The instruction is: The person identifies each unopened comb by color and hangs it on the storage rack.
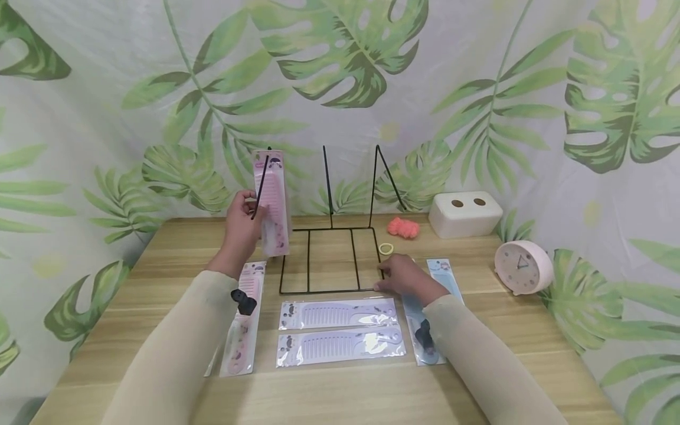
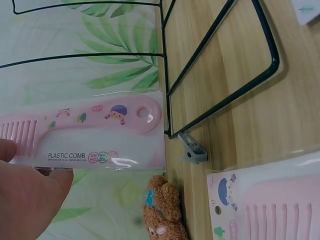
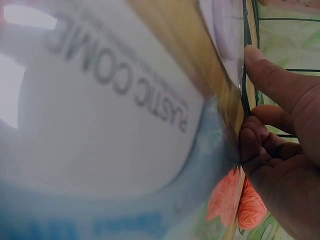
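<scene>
Left hand (image 1: pixel 241 227) lifts a packaged pink comb (image 1: pixel 273 203) to the wire rack (image 1: pixel 329 260) while the right hand (image 1: pixel 406 276) steadies the rack's corner.

The left hand's fingers pinch the comb's clear packet, holding it upright and off the bench (image 1: pixel 340 389), against the rack's left upright wire. The right hand lies on the bench at the rack's front right corner, thumb along the wire and fingers curled beside it. Flat on the bench lie another pink comb packet (image 1: pixel 244 321) under the left arm, two pale purple comb packets (image 1: pixel 338 327) side by side just in front of the rack, and a blue comb packet (image 1: pixel 432 310) partly under the right arm. Behind the rack sit an orange hair tie (image 1: pixel 403 227), a white box (image 1: pixel 464 213) and a pink clock (image 1: pixel 522 267).
</scene>
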Motion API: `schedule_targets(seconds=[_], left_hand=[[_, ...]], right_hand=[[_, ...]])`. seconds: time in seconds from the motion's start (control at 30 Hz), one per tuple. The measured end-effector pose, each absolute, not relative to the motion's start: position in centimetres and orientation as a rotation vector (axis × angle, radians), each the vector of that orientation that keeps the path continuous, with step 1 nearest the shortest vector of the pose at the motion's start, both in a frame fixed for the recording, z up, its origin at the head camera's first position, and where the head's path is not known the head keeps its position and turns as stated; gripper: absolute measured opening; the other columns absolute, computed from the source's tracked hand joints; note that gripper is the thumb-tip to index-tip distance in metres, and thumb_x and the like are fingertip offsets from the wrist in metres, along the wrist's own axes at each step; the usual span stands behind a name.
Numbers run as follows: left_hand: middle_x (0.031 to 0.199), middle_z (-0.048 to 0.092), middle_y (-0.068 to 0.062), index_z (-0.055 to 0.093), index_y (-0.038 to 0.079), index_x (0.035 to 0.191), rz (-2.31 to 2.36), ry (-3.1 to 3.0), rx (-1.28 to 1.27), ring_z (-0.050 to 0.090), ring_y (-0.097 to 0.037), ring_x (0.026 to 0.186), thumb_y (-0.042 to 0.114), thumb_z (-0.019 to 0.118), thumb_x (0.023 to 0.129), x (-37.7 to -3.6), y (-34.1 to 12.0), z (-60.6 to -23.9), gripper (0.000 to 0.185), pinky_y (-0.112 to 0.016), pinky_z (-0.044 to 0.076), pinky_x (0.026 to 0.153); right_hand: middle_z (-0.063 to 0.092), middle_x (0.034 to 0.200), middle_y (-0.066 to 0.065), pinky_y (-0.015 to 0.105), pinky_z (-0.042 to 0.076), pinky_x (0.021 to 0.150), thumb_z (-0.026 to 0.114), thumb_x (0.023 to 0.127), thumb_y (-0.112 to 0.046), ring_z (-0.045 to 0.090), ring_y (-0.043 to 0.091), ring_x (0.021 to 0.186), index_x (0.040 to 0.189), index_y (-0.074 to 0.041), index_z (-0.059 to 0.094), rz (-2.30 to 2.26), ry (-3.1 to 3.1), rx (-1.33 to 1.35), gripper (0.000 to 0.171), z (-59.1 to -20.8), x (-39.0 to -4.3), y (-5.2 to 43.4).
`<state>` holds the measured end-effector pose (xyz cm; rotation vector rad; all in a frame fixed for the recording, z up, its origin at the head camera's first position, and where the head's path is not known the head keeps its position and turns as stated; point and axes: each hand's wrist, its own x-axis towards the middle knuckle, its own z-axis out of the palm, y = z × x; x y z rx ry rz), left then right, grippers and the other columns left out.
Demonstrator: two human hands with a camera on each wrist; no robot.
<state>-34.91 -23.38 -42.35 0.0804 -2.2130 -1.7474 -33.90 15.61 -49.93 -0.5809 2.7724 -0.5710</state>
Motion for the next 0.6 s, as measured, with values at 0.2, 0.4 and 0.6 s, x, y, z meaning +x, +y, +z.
schedule_targets(seconds=[0.2, 0.4, 0.6], left_hand=[[0.117, 0.065, -0.011, 0.049, 0.004, 0.138, -1.731, -2.213, 0.085, 0.064, -0.020, 0.101, 0.018, 0.059, 0.110, -35.7, -23.4, -42.9, 0.033, -0.032, 0.062, 0.077], [0.114, 0.065, -0.006, 0.054, 0.005, 0.129, -1.762, -2.207, 0.141, 0.065, -0.018, 0.101, 0.027, 0.063, 0.112, -36.6, -23.5, -43.2, 0.029, -0.027, 0.058, 0.080], [0.108, 0.065, 0.001, 0.060, 0.011, 0.121, -1.770, -2.201, 0.220, 0.062, -0.014, 0.095, 0.032, 0.067, 0.110, -37.3, -24.0, -43.8, 0.025, -0.020, 0.052, 0.068]], right_hand=[[0.060, 0.079, -0.001, 0.034, 0.046, 0.073, 0.090, 0.092, -0.034, 0.056, 0.017, 0.079, 0.132, -0.006, 0.077, -0.575, 2.764, -0.586, 0.051, -49.9, -34.0, 15.4], [0.064, 0.084, 0.000, 0.035, 0.048, 0.076, 0.090, 0.092, -0.034, 0.058, 0.018, 0.083, 0.135, -0.005, 0.076, -0.579, 2.764, -0.558, 0.054, -49.9, -33.9, 15.5], [0.061, 0.080, -0.001, 0.033, 0.045, 0.072, 0.091, 0.091, -0.033, 0.056, 0.017, 0.079, 0.132, -0.006, 0.077, -0.600, 2.764, -0.559, 0.051, -50.0, -34.0, 15.5]])
